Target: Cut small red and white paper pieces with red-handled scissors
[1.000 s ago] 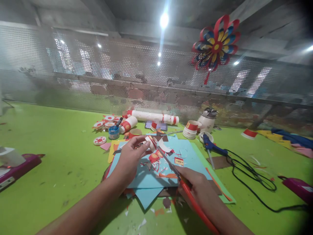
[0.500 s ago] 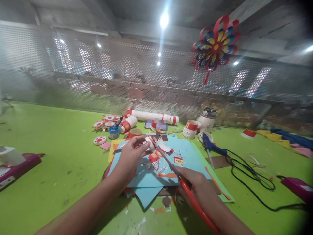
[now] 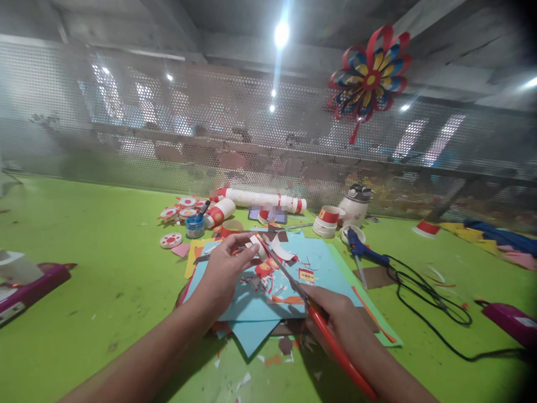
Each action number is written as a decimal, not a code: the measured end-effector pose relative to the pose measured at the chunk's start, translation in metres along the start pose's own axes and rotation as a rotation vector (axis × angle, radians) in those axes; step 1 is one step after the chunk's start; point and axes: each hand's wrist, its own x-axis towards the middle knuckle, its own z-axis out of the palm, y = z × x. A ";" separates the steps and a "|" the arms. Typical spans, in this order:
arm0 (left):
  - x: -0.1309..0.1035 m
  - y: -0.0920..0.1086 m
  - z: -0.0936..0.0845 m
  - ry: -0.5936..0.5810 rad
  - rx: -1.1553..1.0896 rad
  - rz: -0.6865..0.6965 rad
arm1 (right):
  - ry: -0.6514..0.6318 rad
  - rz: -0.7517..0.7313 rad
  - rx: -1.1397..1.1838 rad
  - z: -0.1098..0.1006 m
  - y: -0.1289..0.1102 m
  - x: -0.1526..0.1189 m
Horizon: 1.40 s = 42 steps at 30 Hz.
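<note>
My left hand (image 3: 229, 263) pinches a small white and red paper piece (image 3: 258, 246) between thumb and fingers, above the blue paper sheets (image 3: 331, 274). My right hand (image 3: 331, 313) is closed round the red-handled scissors (image 3: 323, 324), whose blades point away from me and up to the left. The blade tips are at the edge of the paper piece, and a curved white strip (image 3: 282, 249) hangs just right of them. Below lie red cut-outs with gold print (image 3: 264, 267), a small yellow and red label (image 3: 306, 275) and many thin paper scraps.
A blue glue gun (image 3: 364, 251) with a black cable lies to the right. Behind the sheets are a long white and red tube (image 3: 264, 199), paper cups (image 3: 326, 221), a blue jar (image 3: 195, 226) and a white flask (image 3: 356, 204). Purple power strips (image 3: 37, 288) lie at both sides.
The curved white strip by the blade tips has shifted and turned slightly. Both hands keep nearly the same place and grip.
</note>
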 end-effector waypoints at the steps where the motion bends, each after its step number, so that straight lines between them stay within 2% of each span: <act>1: 0.000 0.000 0.000 0.000 -0.001 -0.003 | 0.000 0.001 -0.015 0.000 0.001 0.000; 12: 0.003 -0.005 -0.004 -0.007 -0.031 0.013 | -0.011 0.034 -0.040 -0.002 -0.002 -0.001; 20: 0.002 -0.003 -0.002 -0.010 -0.015 0.004 | 0.005 -0.026 -0.075 0.002 0.009 0.001; 36: 0.001 -0.005 -0.002 -0.019 0.003 0.049 | 0.045 -0.072 -0.090 0.007 0.012 0.002; 42: 0.001 -0.005 0.000 -0.007 -0.017 0.028 | -0.003 -0.026 -0.043 0.006 0.010 0.000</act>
